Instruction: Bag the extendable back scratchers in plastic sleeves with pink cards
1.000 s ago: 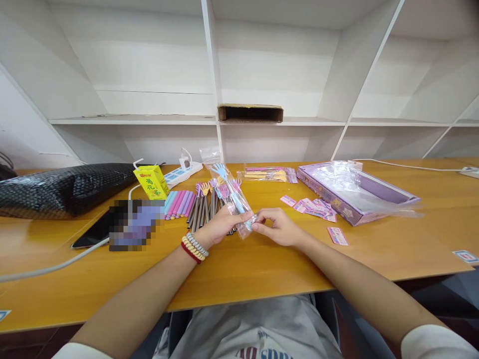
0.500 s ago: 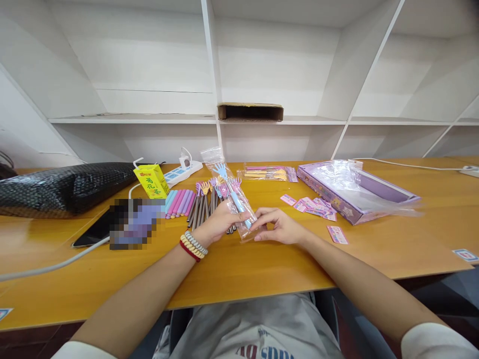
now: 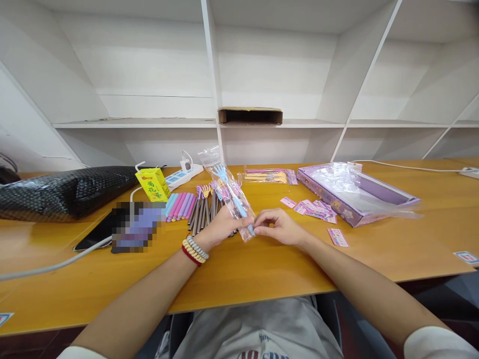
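One blue stick [image 3: 238, 205] lies slantwise in one clear bag [image 3: 209, 156], its end shaped like a spread hand, pointing away from the fingers. The left hand [image 3: 220, 225] has its fingers clamped on bag and stick; the right hand [image 3: 279, 228] has its fingers together, pinching the bag's lower edge. Left of the fingers on the counter [image 3: 262, 279] stands one yellow carton [image 3: 152, 184]; right are one purple box [image 3: 348, 209] and several pink cards [image 3: 314, 208], overlapping too much to count.
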{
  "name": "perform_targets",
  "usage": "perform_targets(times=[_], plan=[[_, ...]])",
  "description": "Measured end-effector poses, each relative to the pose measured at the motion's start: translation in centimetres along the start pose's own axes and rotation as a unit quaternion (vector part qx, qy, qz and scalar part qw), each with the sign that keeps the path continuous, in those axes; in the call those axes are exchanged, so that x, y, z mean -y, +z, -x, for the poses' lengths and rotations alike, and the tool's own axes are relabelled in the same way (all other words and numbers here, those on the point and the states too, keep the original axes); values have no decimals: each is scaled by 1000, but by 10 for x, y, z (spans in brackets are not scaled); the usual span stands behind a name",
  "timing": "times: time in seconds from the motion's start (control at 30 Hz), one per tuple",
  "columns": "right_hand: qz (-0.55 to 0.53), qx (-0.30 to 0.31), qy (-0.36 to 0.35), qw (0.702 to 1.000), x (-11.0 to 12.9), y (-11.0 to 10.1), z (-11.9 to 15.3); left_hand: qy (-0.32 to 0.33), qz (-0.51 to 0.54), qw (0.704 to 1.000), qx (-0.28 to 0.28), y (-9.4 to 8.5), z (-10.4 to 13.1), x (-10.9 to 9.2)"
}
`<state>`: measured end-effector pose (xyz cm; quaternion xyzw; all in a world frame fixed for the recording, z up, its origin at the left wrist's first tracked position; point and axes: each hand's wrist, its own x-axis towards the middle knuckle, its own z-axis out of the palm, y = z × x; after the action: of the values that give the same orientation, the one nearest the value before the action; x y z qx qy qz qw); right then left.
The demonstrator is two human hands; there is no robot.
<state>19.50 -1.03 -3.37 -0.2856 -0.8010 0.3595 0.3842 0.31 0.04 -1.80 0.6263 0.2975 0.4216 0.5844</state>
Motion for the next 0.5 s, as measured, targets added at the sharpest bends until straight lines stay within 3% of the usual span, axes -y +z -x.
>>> perform_targets(times=[0.2,0.4,0.5], plan=[[0,-33,49,998,2,2,2,-34,23,999,5,-1,0,-2],[5,-42,69,997,-2,3,1,-47,5,996,75,-1,2,-3],[-31,-50,82,995,-7,4,1,-47,-9,996,76,1,3,-5]])
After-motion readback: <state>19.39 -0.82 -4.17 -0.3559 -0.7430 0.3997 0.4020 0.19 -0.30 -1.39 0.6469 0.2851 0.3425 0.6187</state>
